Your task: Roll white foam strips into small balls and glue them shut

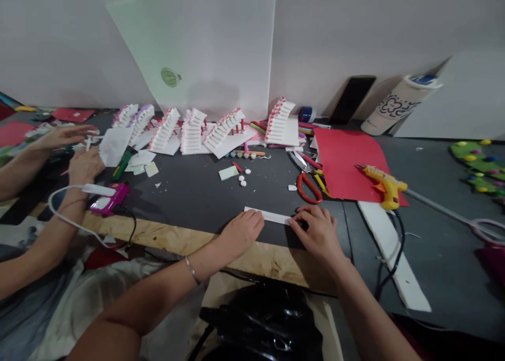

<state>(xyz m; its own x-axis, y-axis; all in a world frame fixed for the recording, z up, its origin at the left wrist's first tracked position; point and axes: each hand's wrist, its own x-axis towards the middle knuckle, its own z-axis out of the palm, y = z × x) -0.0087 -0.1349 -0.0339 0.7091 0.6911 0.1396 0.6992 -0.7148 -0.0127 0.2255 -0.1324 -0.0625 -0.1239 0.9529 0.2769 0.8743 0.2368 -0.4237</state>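
A narrow white strip [269,215] lies flat on the dark table top [197,192] near its front edge. My left hand [240,232] rests on the strip's left end with the fingers curled down on it. My right hand [315,229] presses on the right end, fingers bent, with a small dark object I cannot make out under the fingertips. Red-handled scissors [310,184] lie just beyond my right hand. A yellow glue gun [384,182] rests on a red sheet [343,163] to the right.
Several white paper staircase models [193,129] stand in a row at the back. Another person's hands [79,150] work at the left beside a pink glue gun [108,198]. A long white strip [394,250], a white cup [398,106], a phone [351,98] and green felt shapes [477,166] lie right.
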